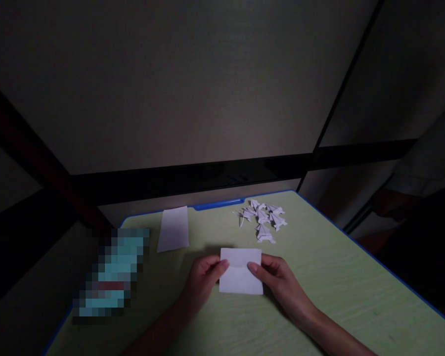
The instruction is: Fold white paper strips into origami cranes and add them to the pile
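Between my two hands is a white sheet of paper [241, 281] with a faint crease running across it. My left hand [203, 277] pinches its left edge, thumb on top and fingers curled behind. On the right edge my right hand [278, 277] has the same kind of pinch. The paper is held over the green table, nearly facing me. Beyond it, toward the back right, lies a cluster of folded white paper figures [265, 233], several of them close together. Another white paper sheet [174, 230] lies flat at the back left.
The green table [326, 277] has a blue rim and a blue handle [219, 204] at its far edge. A pixelated teal object [114, 272] lies at the left. Behind stand pale cabinet panels [193, 89]. A person's sleeve [426, 158] and hand show dimly at right.
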Motion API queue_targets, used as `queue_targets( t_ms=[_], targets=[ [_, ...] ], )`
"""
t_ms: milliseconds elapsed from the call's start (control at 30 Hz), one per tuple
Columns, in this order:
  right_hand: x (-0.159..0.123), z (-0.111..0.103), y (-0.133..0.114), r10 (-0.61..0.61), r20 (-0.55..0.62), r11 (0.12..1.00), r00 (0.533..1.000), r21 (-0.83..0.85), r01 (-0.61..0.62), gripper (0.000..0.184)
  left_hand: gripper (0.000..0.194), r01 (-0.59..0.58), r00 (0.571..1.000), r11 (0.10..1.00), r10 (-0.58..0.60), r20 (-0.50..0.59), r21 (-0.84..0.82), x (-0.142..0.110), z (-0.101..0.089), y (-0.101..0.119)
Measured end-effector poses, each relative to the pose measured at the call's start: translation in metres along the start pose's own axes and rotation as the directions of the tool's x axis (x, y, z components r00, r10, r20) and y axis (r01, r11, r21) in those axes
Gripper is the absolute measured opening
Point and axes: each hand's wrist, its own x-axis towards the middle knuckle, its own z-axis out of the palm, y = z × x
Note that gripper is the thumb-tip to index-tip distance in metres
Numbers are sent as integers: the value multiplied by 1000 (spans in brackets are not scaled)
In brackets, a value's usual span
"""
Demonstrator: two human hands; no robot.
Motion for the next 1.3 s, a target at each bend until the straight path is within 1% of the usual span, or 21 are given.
queue_targets(
  t_ms=[200, 300, 367, 467, 567, 633, 700, 733, 800, 867, 933, 1000, 1067, 1167, 1300],
  targets=[
    [-1, -1, -1, -24, 9, 999, 1000, 31, 24, 19, 30, 42, 999, 998, -41, 25, -50, 1, -1, -2],
    [-1, -1, -2, -30, 20, 998, 999, 56, 29, 21, 32, 64, 997, 996, -61, 53, -55, 1, -2, -4],
    [-1, -1, -2, -36, -4, 997, 999, 66, 36, 23, 33, 70, 996, 995, -65, 66, -67, 1, -4, -6],
    [-1, 0, -2, -81, -64, 994, 995, 62, 85, 27, 34, 60, 996, 993, -53, 77, -98, 1, -5, -9],
    [-2, 0, -2, -107, -68, 992, 992, 58, 111, 29, 34, 57, 995, 992, -48, 86, -113, 1, -5, -9],
    [-2, 0, -1, -90, -73, 995, 993, 44, 93, 29, 34, 55, 996, 992, -46, 77, -113, 1, -5, -9],
    [-1, -1, -1, -84, -111, 996, 990, -2, 84, 27, 35, 41, 998, 994, -36, 50, -105, 2, -5, -9],
    [-1, -1, -1, -96, -135, 995, 986, -29, 93, 26, 35, 31, 999, 995, -28, 30, -98, 3, -5, -9],
    [0, -3, -1, -154, -159, 988, 975, -49, 148, 23, 34, 6, 1000, 997, -7, -12, -82, 4, -6, -8],
    [-1, -4, -2, -212, -126, 977, 969, -20, 211, 15, 33, -13, 999, 997, 10, -45, -79, 5, -7, -8],
    [-2, -4, -3, -233, -48, 972, 971, -21, 232, 12, 32, -25, 998, 996, 19, -65, -87, 6, -8, -9],
    [-4, -4, -2, -230, 26, 967, 973, -104, 232, 15, 32, -25, 997, 995, 19, -71, -93, 6, -8, -10],
    [-6, -4, 0, -224, 73, 953, 972, -192, 234, 17, 31, -23, 997, 995, 16, -73, -95, 6, -8, -12],
    [-5, -6, 2, -244, 86, 933, 966, -250, 258, 23, 30, -29, 996, 996, 22, -89, -82, 6, -8, -14],
    [-2, -8, 2, -260, 80, 926, 962, -261, 272, 29, 29, -32, 993, 998, 26, -111, -53, 7, -6, -13]
  ],
)
